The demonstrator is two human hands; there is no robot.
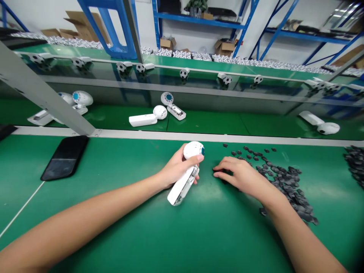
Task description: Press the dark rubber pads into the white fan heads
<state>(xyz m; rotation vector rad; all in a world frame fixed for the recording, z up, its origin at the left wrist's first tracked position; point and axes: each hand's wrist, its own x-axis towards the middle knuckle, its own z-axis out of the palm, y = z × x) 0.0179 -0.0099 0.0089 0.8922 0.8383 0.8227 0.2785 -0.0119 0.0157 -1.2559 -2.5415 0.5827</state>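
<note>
A white handheld fan (184,185) with a round head and a blue disc is gripped in my left hand (178,167), the thumb lying across its neck. Its handle slants down to the left, and the long side facing right is open, showing the inside. To the right, my right hand (237,174) is low over the green table, thumb and fingers pinched together at a small black part (224,181) mostly hidden by them. Loose small black parts (287,180) lie in a scattered heap beside and behind my right wrist.
Beyond the pale metal rail (159,135), a green conveyor belt (210,119) carries several more white fans (143,120). A black phone (66,157) lies at the left near a slanted metal post (48,83). Another dark heap (355,163) sits at the right edge.
</note>
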